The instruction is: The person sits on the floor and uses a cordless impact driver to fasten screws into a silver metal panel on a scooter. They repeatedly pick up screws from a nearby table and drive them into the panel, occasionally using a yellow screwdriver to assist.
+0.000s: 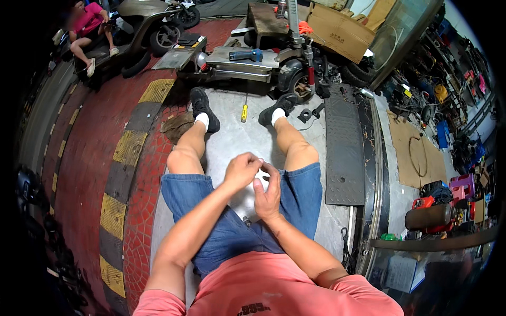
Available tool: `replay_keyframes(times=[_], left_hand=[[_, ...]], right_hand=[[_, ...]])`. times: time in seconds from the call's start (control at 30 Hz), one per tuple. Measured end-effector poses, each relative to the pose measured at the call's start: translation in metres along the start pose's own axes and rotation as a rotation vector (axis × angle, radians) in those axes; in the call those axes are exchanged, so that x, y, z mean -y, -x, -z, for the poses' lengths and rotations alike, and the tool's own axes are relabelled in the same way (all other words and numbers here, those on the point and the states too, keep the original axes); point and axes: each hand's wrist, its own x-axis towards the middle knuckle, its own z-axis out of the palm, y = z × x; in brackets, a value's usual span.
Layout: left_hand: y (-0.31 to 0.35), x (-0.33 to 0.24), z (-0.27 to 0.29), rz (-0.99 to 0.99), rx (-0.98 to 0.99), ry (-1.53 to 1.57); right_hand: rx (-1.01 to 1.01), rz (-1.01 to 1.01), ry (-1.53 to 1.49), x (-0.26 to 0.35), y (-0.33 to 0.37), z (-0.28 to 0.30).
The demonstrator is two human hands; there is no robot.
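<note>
My left hand (242, 171) and my right hand (268, 196) meet above the floor between my knees. The left one is closed, thumb and fingertips pinched together; whatever they hold is too small to make out. The right hand's fingers curve up to the left fingertips, its thumb standing apart. On the grey floor ahead, between my shoes, lies a yellow-handled screwdriver (244, 113). Beyond it stands a partly dismantled scooter (240, 72) with a flat metal deck. A blue cordless power tool (246, 55) rests on that deck. Small black parts (305, 115) with a thin cable lie beside my right shoe.
A black ramp plate (344, 152) runs along my right, beside a door track. Cluttered tools and parts surround a cardboard sheet (417, 149) further right. Left is a yellow-and-black kerb strip (120, 183) and red paving. A person (90, 26) sits near a parked scooter, far left.
</note>
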Motion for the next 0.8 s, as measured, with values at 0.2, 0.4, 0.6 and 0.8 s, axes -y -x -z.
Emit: replay_keyframes(times=[0.2,0.4,0.6,0.8], left_hand=[[-0.073,-0.068,0.063,-0.172,0.071,-0.435],[-0.143,-0.096,0.105,-0.14,0.18,-0.763],[-0.203,-0.077,0.128,-0.129,0.363,-0.817],[-0.26,-0.074,0.126,-0.137,0.689,-0.936]], right_hand=[[0.118,-0.126,-0.05,-0.008,-0.001,-0.001],[0.286,-0.252,-0.135,-0.007,-0.019,-0.021],[0.321,-0.314,-0.265,-0.01,-0.094,-0.049],[0.274,-0.271,-0.318,-0.027,-0.179,-0.088]])
